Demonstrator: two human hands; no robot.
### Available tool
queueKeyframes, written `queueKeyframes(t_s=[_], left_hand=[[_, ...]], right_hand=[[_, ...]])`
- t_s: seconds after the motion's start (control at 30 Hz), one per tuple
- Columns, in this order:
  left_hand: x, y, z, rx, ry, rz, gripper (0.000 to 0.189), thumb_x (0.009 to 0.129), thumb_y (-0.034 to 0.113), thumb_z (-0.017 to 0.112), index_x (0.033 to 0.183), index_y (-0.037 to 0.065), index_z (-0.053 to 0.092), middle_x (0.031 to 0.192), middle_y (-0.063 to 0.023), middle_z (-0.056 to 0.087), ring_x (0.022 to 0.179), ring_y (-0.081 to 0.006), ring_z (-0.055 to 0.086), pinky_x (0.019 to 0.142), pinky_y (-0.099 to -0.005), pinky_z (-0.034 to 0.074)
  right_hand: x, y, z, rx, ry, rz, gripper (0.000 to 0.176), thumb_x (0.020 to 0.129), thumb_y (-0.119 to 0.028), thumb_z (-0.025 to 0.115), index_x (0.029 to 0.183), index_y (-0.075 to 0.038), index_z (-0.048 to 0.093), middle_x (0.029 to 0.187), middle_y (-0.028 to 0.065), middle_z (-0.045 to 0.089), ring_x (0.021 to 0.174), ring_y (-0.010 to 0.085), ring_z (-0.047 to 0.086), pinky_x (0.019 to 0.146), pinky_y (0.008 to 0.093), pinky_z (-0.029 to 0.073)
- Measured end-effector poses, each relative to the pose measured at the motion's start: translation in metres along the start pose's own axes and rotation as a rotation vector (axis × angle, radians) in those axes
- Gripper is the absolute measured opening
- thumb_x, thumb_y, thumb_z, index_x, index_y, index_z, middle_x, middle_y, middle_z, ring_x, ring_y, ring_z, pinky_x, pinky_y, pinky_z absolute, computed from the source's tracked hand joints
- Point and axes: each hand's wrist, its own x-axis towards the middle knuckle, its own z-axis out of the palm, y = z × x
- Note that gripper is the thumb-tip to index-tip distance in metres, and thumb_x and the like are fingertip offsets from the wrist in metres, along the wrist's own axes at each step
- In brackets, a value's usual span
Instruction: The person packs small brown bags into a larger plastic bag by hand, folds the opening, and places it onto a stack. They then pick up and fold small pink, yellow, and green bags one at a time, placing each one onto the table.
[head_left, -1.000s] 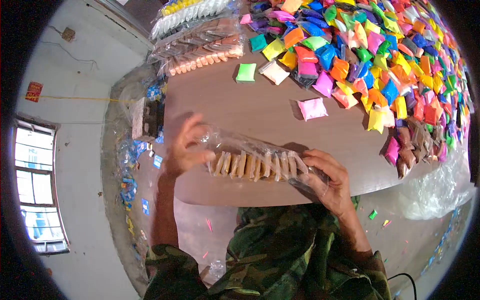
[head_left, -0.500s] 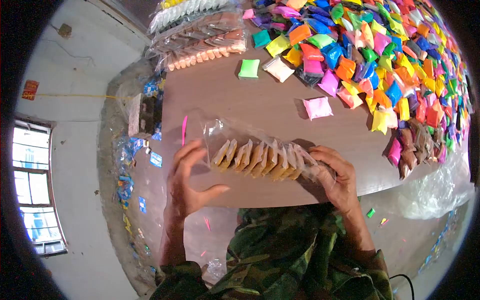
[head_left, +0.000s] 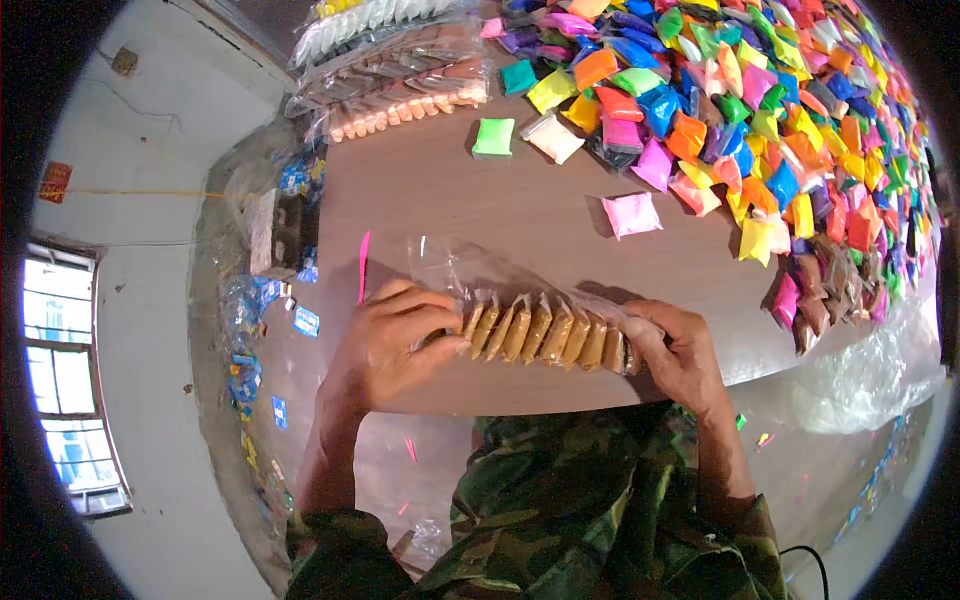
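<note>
At the near rim of the table (head_left: 480, 215), seen from my head camera, the clear bag (head_left: 530, 325) of tan packets lies between my palms. My left hand (head_left: 395, 345) curls its fingers against one end and my right hand (head_left: 675, 355) cups the other, squeezing the row together. I judge it light and soft, with slippery film and packets that would fan over, so the ends are the best hold. The table edge runs just under my wrists. There is bare wood beyond, up to the pink packet (head_left: 632, 213) and the coloured pile (head_left: 780, 110).
</note>
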Motion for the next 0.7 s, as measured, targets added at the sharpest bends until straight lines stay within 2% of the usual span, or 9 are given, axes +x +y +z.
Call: queueKeyframes(t_s=[0.13,0.23,0.33,0.43,0.57,0.63,0.7], left_hand=[[-0.007,-0.013,0.014,-0.026,0.032,-0.011,0.025,0.085,0.022,0.083,0.103,0.005,0.078,0.113,-0.0118,0.077,0.109,-0.0319,0.07,0.096,-0.0435,0.055],[-0.004,-0.014,0.019,-0.068,0.06,-0.015,0.028,0.087,0.023,0.082,0.107,0.005,0.077,0.111,-0.0131,0.077,0.107,-0.0331,0.071,0.096,-0.0436,0.055],[-0.005,-0.013,0.022,-0.049,0.102,-0.021,0.031,0.088,0.024,0.081,0.111,0.004,0.076,0.11,-0.0145,0.077,0.103,-0.0341,0.072,0.096,-0.044,0.055],[-0.005,-0.013,0.023,-0.02,0.09,-0.025,0.034,0.087,0.024,0.082,0.112,0.004,0.075,0.109,-0.0153,0.077,0.102,-0.0345,0.072,0.096,-0.0444,0.055],[-0.005,-0.023,0.025,-0.01,0.027,0.007,0.039,0.084,0.025,0.084,0.117,0.005,0.075,0.115,-0.0157,0.077,0.107,-0.0349,0.072,0.098,-0.0443,0.054],[-0.005,-0.02,0.026,0.054,0.088,0.013,0.044,0.083,0.025,0.085,0.121,0.006,0.074,0.121,-0.0147,0.075,0.113,-0.0353,0.071,0.101,-0.0442,0.053],[-0.003,-0.012,0.025,0.08,0.146,0.013,0.048,0.082,0.026,0.085,0.125,0.006,0.072,0.126,-0.0134,0.074,0.117,-0.0358,0.069,0.103,-0.0445,0.052]], right_hand=[[0.001,-0.007,0.007,0.035,0.058,0.094,0.028,0.103,-0.015,0.069,0.125,0.003,0.068,0.111,0.0164,0.075,0.098,0.0215,0.072,0.087,0.0343,0.057],[0.002,-0.013,0.009,0.043,0.175,0.026,0.035,0.099,-0.016,0.073,0.127,0.003,0.065,0.112,0.0173,0.073,0.102,0.0241,0.071,0.091,0.0354,0.056],[0.0,-0.016,0.01,-0.191,0.401,-0.14,0.041,0.092,-0.014,0.079,0.128,0.001,0.065,0.115,0.0176,0.071,0.108,0.0307,0.069,0.096,0.0398,0.055],[-0.004,-0.024,0.008,-0.378,0.441,-0.348,0.044,0.084,-0.012,0.085,0.123,-0.002,0.069,0.117,0.0163,0.069,0.111,0.0358,0.068,0.097,0.0437,0.055],[-0.008,-0.044,0.019,-0.513,0.317,-0.59,0.043,0.079,-0.012,0.087,0.119,-0.005,0.072,0.119,0.0145,0.07,0.11,0.0352,0.069,0.094,0.0445,0.056],[-0.005,-0.051,0.028,-0.523,0.248,-0.688,0.041,0.078,-0.012,0.088,0.117,-0.006,0.074,0.121,0.0136,0.07,0.111,0.0339,0.069,0.093,0.044,0.056],[-0.002,-0.053,0.037,-0.489,0.159,-0.652,0.041,0.081,-0.016,0.086,0.119,-0.008,0.073,0.124,0.0131,0.07,0.114,0.0337,0.068,0.096,0.0471,0.055]])
